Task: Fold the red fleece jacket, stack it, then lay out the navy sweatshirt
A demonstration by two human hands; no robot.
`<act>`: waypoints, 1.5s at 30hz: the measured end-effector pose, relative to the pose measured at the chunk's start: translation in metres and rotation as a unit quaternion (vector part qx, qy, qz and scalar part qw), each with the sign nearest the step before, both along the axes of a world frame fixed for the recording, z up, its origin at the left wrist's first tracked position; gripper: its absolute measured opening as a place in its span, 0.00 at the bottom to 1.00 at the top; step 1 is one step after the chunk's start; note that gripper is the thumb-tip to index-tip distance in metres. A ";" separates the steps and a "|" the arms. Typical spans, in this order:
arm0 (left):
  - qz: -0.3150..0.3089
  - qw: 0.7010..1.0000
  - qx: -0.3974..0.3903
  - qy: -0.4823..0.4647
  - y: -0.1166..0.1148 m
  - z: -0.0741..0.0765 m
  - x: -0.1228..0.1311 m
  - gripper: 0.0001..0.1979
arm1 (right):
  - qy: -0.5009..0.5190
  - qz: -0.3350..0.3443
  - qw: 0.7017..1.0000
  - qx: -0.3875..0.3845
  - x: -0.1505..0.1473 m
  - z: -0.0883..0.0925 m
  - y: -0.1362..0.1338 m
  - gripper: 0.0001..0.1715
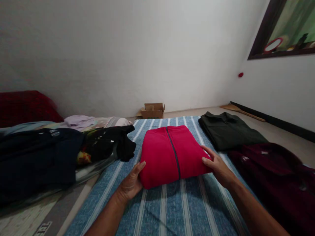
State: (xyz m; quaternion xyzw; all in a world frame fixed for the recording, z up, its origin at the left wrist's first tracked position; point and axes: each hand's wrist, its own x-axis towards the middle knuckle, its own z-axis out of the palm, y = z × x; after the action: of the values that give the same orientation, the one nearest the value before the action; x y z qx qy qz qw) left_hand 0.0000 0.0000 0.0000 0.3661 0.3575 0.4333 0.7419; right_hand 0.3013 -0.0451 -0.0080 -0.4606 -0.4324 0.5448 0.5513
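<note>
A folded red zip-up fleece (169, 154) lies on a blue striped mat (177, 209) in front of me. My left hand (130, 183) grips its near left corner, thumb on top and fingers tucked under the fabric. My right hand (216, 165) holds the near right edge the same way. The near edge of the fleece looks slightly raised off the mat.
A folded dark green shirt (227, 131) and a maroon garment (273, 177) lie to the right. A heap of dark and mixed clothes (59, 154) sits at the left. A small cardboard box (153, 110) stands by the far wall.
</note>
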 end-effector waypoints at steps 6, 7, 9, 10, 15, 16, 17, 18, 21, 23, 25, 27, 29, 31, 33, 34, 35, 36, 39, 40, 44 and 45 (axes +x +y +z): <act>0.012 0.998 -0.011 0.062 -0.003 0.007 0.011 0.29 | -0.053 -0.054 0.996 0.049 -0.003 -0.012 0.010 0.46; 0.015 0.998 -0.012 0.067 -0.002 0.007 0.012 0.28 | -0.058 -0.057 0.995 0.053 -0.003 -0.012 0.011 0.45; 0.022 0.997 -0.011 0.070 0.001 0.006 0.013 0.26 | -0.051 -0.054 0.996 0.056 -0.003 -0.013 0.012 0.46; 0.027 0.997 -0.009 0.071 0.002 0.006 0.013 0.26 | -0.042 -0.050 0.996 0.056 -0.003 -0.014 0.013 0.46; 0.063 0.996 -0.002 0.068 0.007 0.002 0.015 0.24 | 0.017 -0.029 0.998 0.049 -0.003 -0.012 0.017 0.48; 0.068 0.995 0.000 0.067 0.007 0.002 0.016 0.24 | 0.032 -0.023 0.998 0.044 -0.003 -0.011 0.017 0.48; 0.072 0.995 0.002 0.067 0.008 0.002 0.016 0.24 | 0.047 -0.015 0.998 0.040 -0.003 -0.010 0.018 0.48; 0.075 0.995 0.003 0.067 0.008 0.002 0.016 0.23 | 0.062 -0.005 0.997 0.036 -0.003 -0.010 0.018 0.48; 0.076 0.994 0.002 0.072 0.009 0.003 0.017 0.23 | 0.095 0.008 0.995 0.024 -0.002 -0.009 0.020 0.47; 0.080 0.994 -0.001 0.078 0.009 0.003 0.017 0.23 | 0.106 0.012 0.994 0.018 -0.002 -0.008 0.020 0.46; 0.086 0.993 -0.004 0.085 0.009 0.001 0.018 0.22 | 0.112 0.021 0.993 0.021 -0.001 -0.008 0.020 0.44; 0.089 0.992 -0.005 0.094 0.009 0.000 0.019 0.22 | 0.117 0.039 0.992 0.031 0.000 -0.008 0.020 0.44; 0.083 0.991 -0.003 0.109 0.009 0.002 0.018 0.22 | 0.117 0.050 0.991 0.042 0.001 -0.008 0.020 0.45; 0.072 0.986 0.014 0.152 0.011 0.008 0.016 0.24 | 0.113 0.050 0.991 0.048 0.002 -0.010 0.022 0.46; 0.105 0.958 0.055 0.261 0.012 0.022 0.015 0.29 | 0.115 0.046 0.991 0.048 0.002 -0.013 0.023 0.44; 0.140 0.925 0.092 0.340 0.012 0.030 0.017 0.33 | 0.119 0.045 0.991 0.044 0.002 -0.014 0.024 0.44; 0.178 0.877 0.139 0.423 0.013 0.040 0.020 0.36 | 0.125 0.045 0.990 0.039 0.002 -0.015 0.025 0.43; 0.207 0.817 0.196 0.501 0.013 0.049 0.025 0.38 | 0.130 0.044 0.990 0.035 0.002 -0.016 0.026 0.43; 0.144 0.669 0.386 0.619 0.017 0.068 0.056 0.30 | 0.139 0.031 0.989 0.034 0.003 -0.020 0.027 0.39; 0.079 0.638 0.425 0.637 0.020 0.070 0.070 0.27 | 0.141 0.027 0.989 0.037 0.003 -0.021 0.027 0.37; -0.154 0.575 0.415 0.688 0.046 0.060 0.112 0.32 | 0.140 0.021 0.989 0.045 0.006 -0.027 0.029 0.34; -0.189 0.571 0.395 0.694 0.053 0.056 0.117 0.33 | 0.141 0.022 0.989 0.046 0.007 -0.029 0.029 0.34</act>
State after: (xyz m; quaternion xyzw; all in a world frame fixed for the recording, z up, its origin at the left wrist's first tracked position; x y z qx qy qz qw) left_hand 0.1173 0.0531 0.0559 0.8708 0.4786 -0.0060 0.1125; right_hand 0.3085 -0.0160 -0.0370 -0.3438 -0.3852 0.5960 0.6151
